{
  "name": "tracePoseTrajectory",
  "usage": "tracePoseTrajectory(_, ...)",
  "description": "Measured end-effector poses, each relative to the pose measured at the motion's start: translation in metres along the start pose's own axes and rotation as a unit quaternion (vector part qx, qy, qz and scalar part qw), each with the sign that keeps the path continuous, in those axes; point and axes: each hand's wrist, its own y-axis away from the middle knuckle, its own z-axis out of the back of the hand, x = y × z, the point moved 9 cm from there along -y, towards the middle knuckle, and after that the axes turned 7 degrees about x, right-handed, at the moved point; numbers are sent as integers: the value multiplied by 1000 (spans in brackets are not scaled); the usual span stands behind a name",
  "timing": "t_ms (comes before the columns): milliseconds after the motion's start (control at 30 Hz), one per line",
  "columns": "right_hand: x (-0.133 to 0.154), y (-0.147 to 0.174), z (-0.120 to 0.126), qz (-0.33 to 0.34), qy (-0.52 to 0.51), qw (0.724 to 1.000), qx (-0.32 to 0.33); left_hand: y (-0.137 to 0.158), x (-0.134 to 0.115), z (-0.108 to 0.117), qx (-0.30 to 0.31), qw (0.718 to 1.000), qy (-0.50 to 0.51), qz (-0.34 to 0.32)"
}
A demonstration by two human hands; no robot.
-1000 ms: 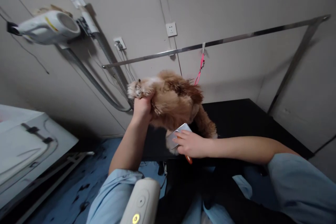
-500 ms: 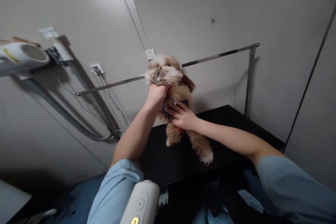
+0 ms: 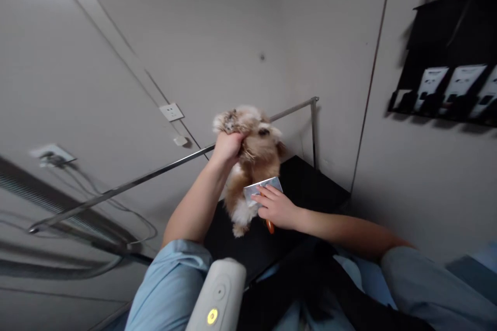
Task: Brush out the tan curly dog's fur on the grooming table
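A fluffy tan and white dog (image 3: 259, 152) is on a black grooming table (image 3: 256, 253), with its head turned to the left. My left hand (image 3: 230, 146) is closed on the fur under the dog's muzzle, its fingers partly hidden in the coat. In my right hand (image 3: 278, 207) is a slicker brush (image 3: 252, 195) with a flat silvery back and an orange handle. My fingers lie over the back of the brush, which is against or just in front of the dog's chest; its bristle side is hidden.
A metal rail (image 3: 155, 171) crosses behind the dog near the wall. Corrugated hoses (image 3: 50, 212) and cables hang at the left below a plugged socket (image 3: 53, 156). A black rack (image 3: 435, 46) holding clippers is at upper right. A pale device (image 3: 219, 295) with a yellow light sits low in front.
My view has swung right, bringing the rack in. My right hand and the brush have moved down the chest, with the silvery back now showing. The dog's head has turned further left.
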Motion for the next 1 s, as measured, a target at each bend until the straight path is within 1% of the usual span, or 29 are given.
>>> tracePoseTrajectory(67,-2,-8,20,20,-26,999,4,-11,-13,-4,-3,1000,-6,-11)
tracePoseTrajectory(100,-7,-13,26,19,-32,999,0,-16,-19,-5,-5,1000,-12,-20)
tracePoseTrajectory(133,-15,-18,28,0,-33,999,1,-20,-26,-6,-8,999,-18,-30)
tracePoseTrajectory(167,-24,-19,24,-30,-34,999,13,-23,-32,-5,-12,999,-24,-39)
tracePoseTrajectory(200,-31,-18,12,-58,-41,996,46,-26,-37,-3,-15,998,-29,-49)
tracePoseTrajectory(233,-32,-12,-5,-72,-57,991,99,-28,-40,-1,-16,998,-33,-57)
tracePoseTrajectory(267,-28,-3,-25,-68,-79,982,160,-29,-40,1,-14,997,-36,-63)
tracePoseTrajectory(300,-19,7,-43,-44,-102,970,214,-31,-39,3,-9,997,-39,-64)
tracePoseTrajectory(333,-9,16,-55,-13,-119,963,240,-31,-35,4,-1,997,-42,-61)
tracePoseTrajectory(367,-4,20,-60,12,-123,964,237,-32,-29,5,11,997,-45,-57)
tracePoseTrajectory(400,-5,18,-60,21,-113,972,204,-33,-22,4,25,997,-46,-52)
tracePoseTrajectory(467,-22,6,-53,-10,-58,993,100,-33,-11,3,51,996,-40,-52)
tracePoseTrajectory(500,-31,0,-52,-35,-26,997,59,-34,-6,2,61,996,-34,-55)
tracePoseTrajectory(533,-39,-6,-54,-59,-1,998,35,-35,-3,2,64,996,-26,-56)
tracePoseTrajectory(567,-44,-10,-61,-76,15,997,27,-35,0,4,62,996,-14,-56)
tracePoseTrajectory(600,-46,-12,-70,-81,18,996,33,-37,2,6,58,997,-1,-51)
tracePoseTrajectory(667,-39,-14,-89,-58,-1,996,68,-40,4,12,51,998,24,-34)
tracePoseTrajectory(733,-35,-17,-100,-37,-21,995,89,-45,3,17,49,998,39,-26)
tracePoseTrajectory(800,-40,-25,-100,-55,-10,995,77,-51,1,22,50,997,45,-27)
tracePoseTrajectory(900,-48,-42,-91,-114,26,992,54,-61,-1,26,53,997,43,-29)
tracePoseTrajectory(933,-45,-48,-88,-120,29,991,58,-64,-2,27,55,997,42,-30)
tracePoseTrajectory(1000,-36,-58,-77,-106,24,991,73,-69,-5,27,63,997,41,-33)
